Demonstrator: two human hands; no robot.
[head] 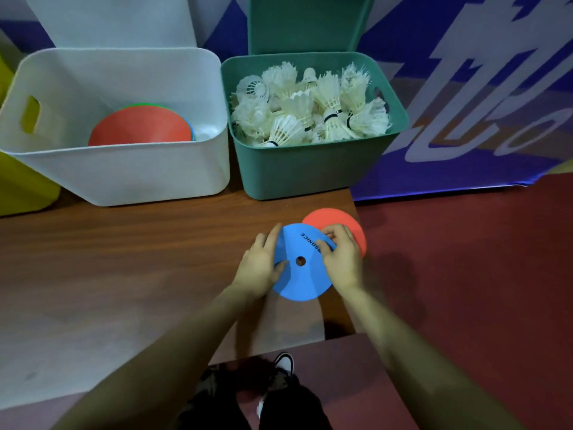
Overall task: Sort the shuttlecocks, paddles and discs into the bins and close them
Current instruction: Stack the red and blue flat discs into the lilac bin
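Note:
A blue disc (302,279) with a centre hole is held above the wooden table's right end. My left hand (259,265) grips its left edge, thumb on top. My right hand (339,254) pinches its right edge. A red disc (328,217) lies flat on the table just behind, partly under the blue one. The white bin (124,178) at back left holds a stack of discs (141,127) with a red one on top. The green bin (297,172) beside it is full of white shuttlecocks (310,107).
A white lid (108,20) and a green lid (307,23) stand upright behind their bins. A yellow bin (24,187) shows at the far left edge. The table (124,259) ends just right of the discs; red floor and a blue banner (480,119) lie beyond.

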